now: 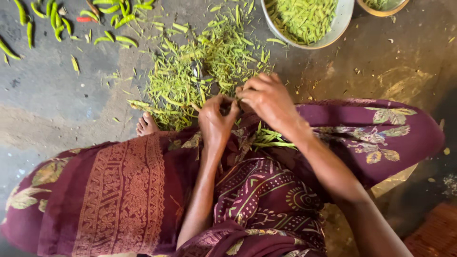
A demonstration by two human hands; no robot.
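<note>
Your left hand [215, 121] and right hand [266, 100] meet fingertip to fingertip over your lap, pinching a small green pod [236, 97] between them; it is mostly hidden by your fingers. More pods [271, 138] lie on the cloth [266, 190] below, and the trimmings pile [190, 76] sits just ahead.
</note>
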